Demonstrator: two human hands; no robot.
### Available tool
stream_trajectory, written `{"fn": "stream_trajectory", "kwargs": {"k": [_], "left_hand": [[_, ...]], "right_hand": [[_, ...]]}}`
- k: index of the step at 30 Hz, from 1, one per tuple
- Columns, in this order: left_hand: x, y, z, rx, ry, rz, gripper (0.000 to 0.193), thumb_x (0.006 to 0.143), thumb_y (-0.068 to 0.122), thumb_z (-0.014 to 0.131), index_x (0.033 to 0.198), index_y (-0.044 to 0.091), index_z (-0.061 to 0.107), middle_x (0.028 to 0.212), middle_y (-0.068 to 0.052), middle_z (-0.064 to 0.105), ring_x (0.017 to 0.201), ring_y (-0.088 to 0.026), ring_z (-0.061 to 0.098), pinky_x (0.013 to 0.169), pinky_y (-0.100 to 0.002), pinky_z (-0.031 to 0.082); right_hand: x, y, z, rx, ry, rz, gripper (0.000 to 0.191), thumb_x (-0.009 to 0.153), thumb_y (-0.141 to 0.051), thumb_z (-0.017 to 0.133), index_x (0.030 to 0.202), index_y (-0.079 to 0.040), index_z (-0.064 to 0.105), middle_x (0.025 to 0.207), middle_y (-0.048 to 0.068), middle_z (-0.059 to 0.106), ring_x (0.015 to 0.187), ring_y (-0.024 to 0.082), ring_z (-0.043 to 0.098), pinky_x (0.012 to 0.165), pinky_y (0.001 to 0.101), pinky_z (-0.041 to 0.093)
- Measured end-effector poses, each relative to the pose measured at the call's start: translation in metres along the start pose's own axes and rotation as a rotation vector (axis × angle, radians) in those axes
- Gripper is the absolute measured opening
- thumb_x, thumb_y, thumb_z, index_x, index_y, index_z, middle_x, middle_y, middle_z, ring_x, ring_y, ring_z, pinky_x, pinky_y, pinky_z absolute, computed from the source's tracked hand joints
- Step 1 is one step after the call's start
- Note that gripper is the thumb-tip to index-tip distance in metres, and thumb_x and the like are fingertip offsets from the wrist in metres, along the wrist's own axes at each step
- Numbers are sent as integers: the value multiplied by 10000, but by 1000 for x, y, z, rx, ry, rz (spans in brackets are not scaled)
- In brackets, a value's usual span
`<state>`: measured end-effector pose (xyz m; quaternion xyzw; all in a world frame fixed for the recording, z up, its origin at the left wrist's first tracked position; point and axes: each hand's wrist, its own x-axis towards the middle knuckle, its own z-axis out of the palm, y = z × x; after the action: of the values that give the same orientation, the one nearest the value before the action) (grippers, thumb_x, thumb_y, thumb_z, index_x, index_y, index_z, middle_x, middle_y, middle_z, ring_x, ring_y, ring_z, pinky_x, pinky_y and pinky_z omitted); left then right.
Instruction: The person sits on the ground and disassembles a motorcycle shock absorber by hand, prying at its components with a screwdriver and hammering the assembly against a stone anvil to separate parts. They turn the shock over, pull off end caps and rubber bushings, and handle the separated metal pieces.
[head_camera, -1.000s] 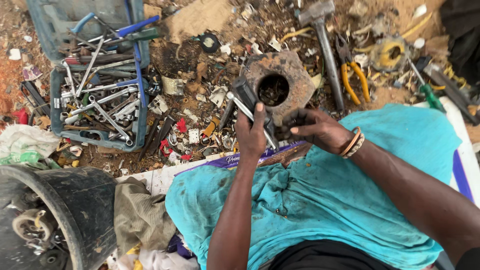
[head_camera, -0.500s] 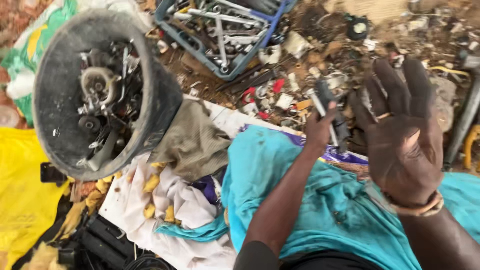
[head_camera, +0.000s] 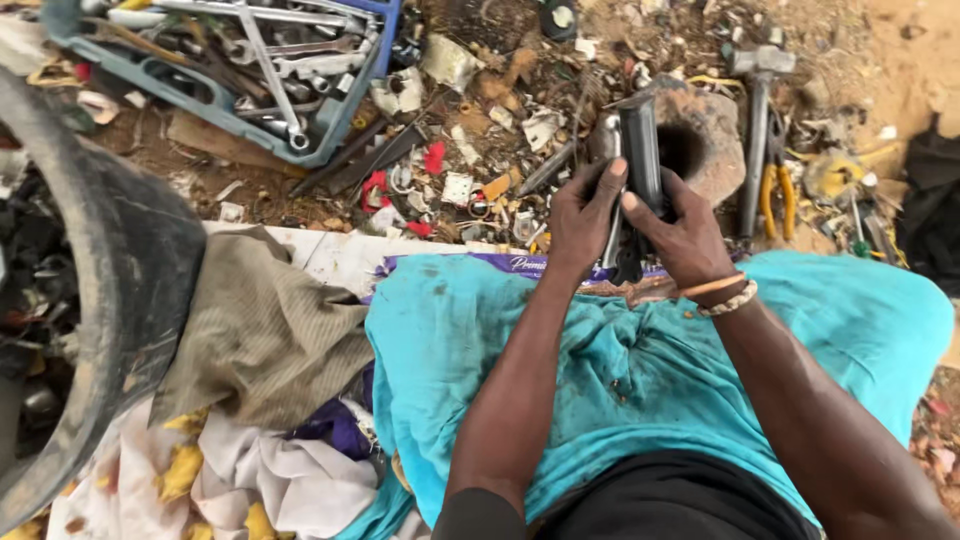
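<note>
Both hands meet over the far edge of a turquoise cloth spread across the person's lap. The left hand and the right hand are wrapped around a dark, narrow metal part that stands nearly upright between them, its upper end poking out above the fingers. The left hand also seems to grip a slimmer grey piece alongside it, though I cannot tell exactly what that is. Two bangles sit on the right wrist.

Just beyond the hands, on the littered dirt ground, a rusty round casting with a hole lies partly hidden behind the held part. To its right a hammer rests with its head towards the far side, and yellow-handled pliers lie just beside its handle. At the far left corner of the ground a blue crate holds a jumble of spanners. A black tyre fills the left side, with a brown rag lying between it and the turquoise cloth.
</note>
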<state>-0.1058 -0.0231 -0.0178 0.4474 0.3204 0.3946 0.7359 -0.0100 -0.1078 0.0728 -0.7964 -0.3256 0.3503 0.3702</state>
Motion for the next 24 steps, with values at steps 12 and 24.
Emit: {"fn": "stream_trajectory", "kwargs": {"k": [12,24], "left_hand": [[11,50,-50,-527,282,-29,359,1051,410,522,1156,76,596,982,-198,743,809,-324,746,629,-398,619],[7,33,-20,-700,4,-182,365,1074,363,566,1196,22,611,1219,-175,715,1101,-282,703,969,-432,593]], "right_hand": [[33,48,-37,365,429,-162,368,1010,-216,731,1237,34,584,986,100,683,803,153,670,715,319,571],[13,2,-28,-329,41,-419,546,981,-258,695,1434,0,532,1279,173,663,1124,313,669,944,452,547]]}}
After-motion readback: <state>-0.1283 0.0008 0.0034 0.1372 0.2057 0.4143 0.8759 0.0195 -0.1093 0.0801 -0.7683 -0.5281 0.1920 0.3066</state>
